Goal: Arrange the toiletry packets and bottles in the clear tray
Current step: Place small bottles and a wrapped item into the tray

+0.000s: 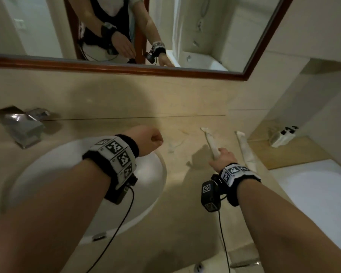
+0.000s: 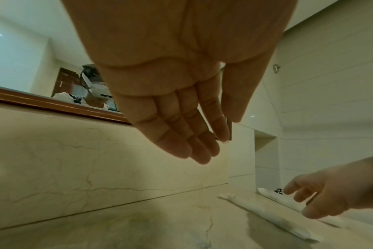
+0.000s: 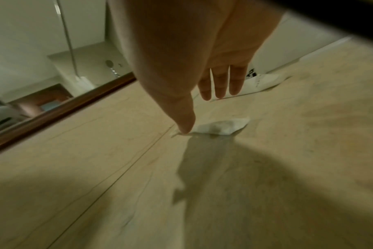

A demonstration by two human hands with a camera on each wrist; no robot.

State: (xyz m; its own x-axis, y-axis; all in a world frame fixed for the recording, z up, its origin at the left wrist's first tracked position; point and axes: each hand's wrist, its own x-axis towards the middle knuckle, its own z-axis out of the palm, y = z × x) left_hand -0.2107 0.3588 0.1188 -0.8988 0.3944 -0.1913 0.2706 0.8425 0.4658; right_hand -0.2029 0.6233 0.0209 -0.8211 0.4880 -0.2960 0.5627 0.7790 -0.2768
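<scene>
The long white packet point(image 1: 211, 141) lies on the marble counter point(image 1: 126, 123) right of the basin, and your right hand point(image 1: 221, 157) is over its near end; the head view suggests you have hold of it, but the wrist views show your fingers point(image 3: 220, 84) spread and fairly straight, so I cannot tell whether you have actually gripped it. A second long white packet point(image 1: 246, 150) lies just beside the first, nearer the counter's right edge, untouched. Your left hand point(image 2: 181, 94) hovers above the counter by the basin point(image 1: 150, 184) with fingers straight and together, holding nothing. On the ledge further right rests a small white pouch with dark markings point(image 1: 282, 135), and by the tap at far left sit silvery foil packets point(image 1: 20, 123). No clear tray shows in any view, and no bottles that I can make out, so by my reading the arranging has barely begun: every packet in sight is loose on the counter and still has to go into the tray.
</scene>
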